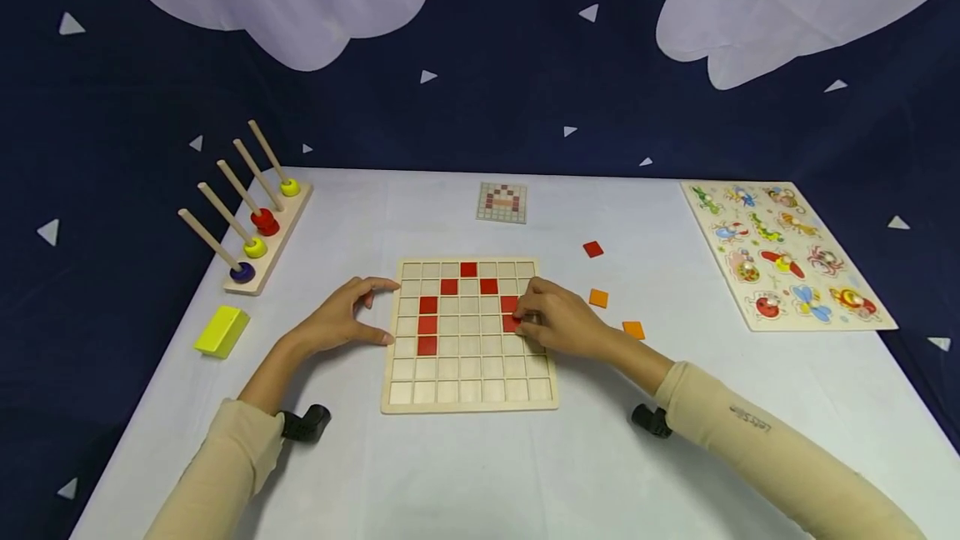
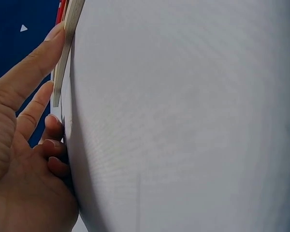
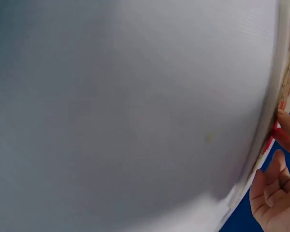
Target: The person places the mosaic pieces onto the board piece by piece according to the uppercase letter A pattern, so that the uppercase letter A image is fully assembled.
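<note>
A wooden grid board point(image 1: 468, 413) lies flat on the white table, with several red square tiles point(image 1: 427, 325) in its cells. My left hand point(image 1: 337, 319) rests at the board's left edge, thumb and index finger extended and touching the rim. In the left wrist view, the thumb point(image 2: 38, 63) lies against the board's side point(image 2: 63, 63). Over the right part of the grid, my right hand point(image 1: 562, 319) pinches a red tile point(image 1: 516, 317) at a cell in the right column of red. Its fingertips partly cover that tile.
A small pattern card point(image 1: 502, 203) lies behind the board. To the right are a loose red tile point(image 1: 593, 249), an orange tile point(image 1: 598, 298), another orange tile point(image 1: 633, 330) and an insect puzzle point(image 1: 787, 257). A peg stacker point(image 1: 273, 248) and a yellow block point(image 1: 222, 332) stand left.
</note>
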Motion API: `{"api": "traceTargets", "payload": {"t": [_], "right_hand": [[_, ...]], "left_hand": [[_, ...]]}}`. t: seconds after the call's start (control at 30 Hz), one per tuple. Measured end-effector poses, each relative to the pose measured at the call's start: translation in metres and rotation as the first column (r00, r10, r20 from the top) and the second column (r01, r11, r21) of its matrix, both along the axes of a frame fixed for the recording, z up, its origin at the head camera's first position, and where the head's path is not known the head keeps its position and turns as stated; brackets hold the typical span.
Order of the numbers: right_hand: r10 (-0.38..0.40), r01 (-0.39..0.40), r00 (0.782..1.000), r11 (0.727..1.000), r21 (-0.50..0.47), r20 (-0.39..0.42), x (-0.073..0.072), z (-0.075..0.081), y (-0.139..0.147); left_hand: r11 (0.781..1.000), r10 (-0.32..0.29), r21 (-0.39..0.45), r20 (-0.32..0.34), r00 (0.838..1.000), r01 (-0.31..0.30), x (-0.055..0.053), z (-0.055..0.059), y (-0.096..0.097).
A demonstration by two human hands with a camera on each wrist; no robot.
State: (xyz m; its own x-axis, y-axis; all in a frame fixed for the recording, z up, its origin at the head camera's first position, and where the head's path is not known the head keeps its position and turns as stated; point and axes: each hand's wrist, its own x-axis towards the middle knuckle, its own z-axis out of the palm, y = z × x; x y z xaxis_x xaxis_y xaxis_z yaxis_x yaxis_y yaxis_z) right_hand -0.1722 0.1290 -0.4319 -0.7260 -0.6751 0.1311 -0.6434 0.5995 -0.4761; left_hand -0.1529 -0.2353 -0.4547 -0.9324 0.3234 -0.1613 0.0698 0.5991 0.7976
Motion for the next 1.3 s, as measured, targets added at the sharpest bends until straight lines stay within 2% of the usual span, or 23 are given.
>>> {"api": "traceTargets", "payload": {"t": [0.27,0.5,0.73,0.93,1.13,1.3], "right_hand": [[-0.03,0.03,0.999,0.998,0.054,0.01,0.001,0.005,-0.003],[-0.088,0.088,0.996,0.996,0.003,0.034,-0.002,0.014,0.013],[-0.213,0.213,0.977,0.977,0.012,0.011,-0.033,0.018,0.048],[-0.305,0.307,0.952,0.946,0.106,-0.031,-0.064,0.016,0.078],[-0.312,0.317,0.948,0.926,0.206,-0.059,-0.082,0.014,0.091],[-0.319,0.315,0.947,0.917,0.245,-0.025,-0.09,0.014,0.095]], "left_hand": [[1.0,0.001,0.0,-0.011,1.0,-0.001,0.001,0.001,0.0],[1.0,0.002,0.0,-0.01,1.0,-0.002,0.002,-0.001,0.0],[1.0,0.006,-0.004,-0.029,1.0,-0.006,0.003,0.001,0.0],[1.0,0.012,0.002,-0.019,1.0,-0.012,0.002,0.001,0.0],[1.0,0.012,0.004,-0.008,1.0,-0.012,0.003,0.003,0.001],[1.0,0.001,0.025,-0.018,1.0,-0.001,0.005,0.005,0.001]]}}
